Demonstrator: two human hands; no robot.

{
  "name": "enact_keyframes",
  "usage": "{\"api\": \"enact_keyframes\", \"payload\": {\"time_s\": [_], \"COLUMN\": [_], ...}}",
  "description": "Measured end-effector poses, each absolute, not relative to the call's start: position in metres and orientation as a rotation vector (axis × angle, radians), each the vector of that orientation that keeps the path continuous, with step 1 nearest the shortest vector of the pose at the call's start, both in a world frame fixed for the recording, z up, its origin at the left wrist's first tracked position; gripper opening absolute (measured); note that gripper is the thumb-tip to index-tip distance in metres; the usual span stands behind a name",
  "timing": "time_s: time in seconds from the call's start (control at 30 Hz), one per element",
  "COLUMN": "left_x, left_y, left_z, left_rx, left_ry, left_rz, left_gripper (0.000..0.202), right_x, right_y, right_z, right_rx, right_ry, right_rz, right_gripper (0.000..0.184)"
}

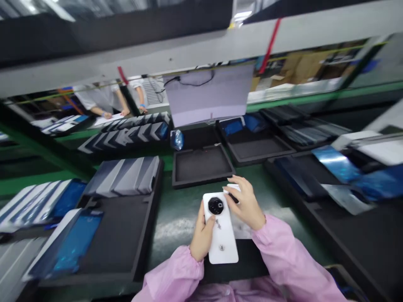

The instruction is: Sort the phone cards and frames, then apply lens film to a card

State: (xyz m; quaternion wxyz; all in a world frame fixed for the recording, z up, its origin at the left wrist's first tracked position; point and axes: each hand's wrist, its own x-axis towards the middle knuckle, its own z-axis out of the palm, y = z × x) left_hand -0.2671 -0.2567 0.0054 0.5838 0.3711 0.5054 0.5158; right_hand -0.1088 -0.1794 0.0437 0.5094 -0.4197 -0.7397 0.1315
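A white smartphone (223, 241), or a back panel of one, lies back up in front of me, with a round black camera ring (215, 206) near its top. My left hand (203, 235) is closed around its left edge, thumb resting on the back below the ring. At the phone's top right corner, my right hand (247, 203) has its thumb and fingers curled about a small white piece with a dark patch (234, 189). The fingers partly hide that piece, so its kind is unclear. Below the hands is a dark mat (248, 256) on the green bench.
Black trays (201, 183) stand beyond my hands, some holding film-wrapped grey panels (126, 176). Another tray (315, 214) at right bears blue film (338, 163). A white board (209, 98) hangs ahead under a shelf beam. Across the bench, a person's hands (108, 114) rest at paper.
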Motion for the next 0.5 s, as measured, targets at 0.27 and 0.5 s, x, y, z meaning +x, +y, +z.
{"api": "enact_keyframes", "payload": {"time_s": [0.27, 0.5], "left_x": [-0.274, -0.274], "left_y": [-0.258, -0.26], "left_z": [0.005, 0.01], "left_rx": [0.983, 0.943], "left_ry": [1.257, 1.26], "left_rz": [1.137, 1.121], "left_gripper": [0.059, 0.061], "right_x": [-0.077, -0.08], "right_y": [-0.016, 0.059], "right_z": [0.161, 0.222], "right_rx": [-0.946, -0.765], "right_ry": [-1.283, -0.891], "right_rz": [0.414, 0.662], "right_gripper": [0.025, 0.03]}}
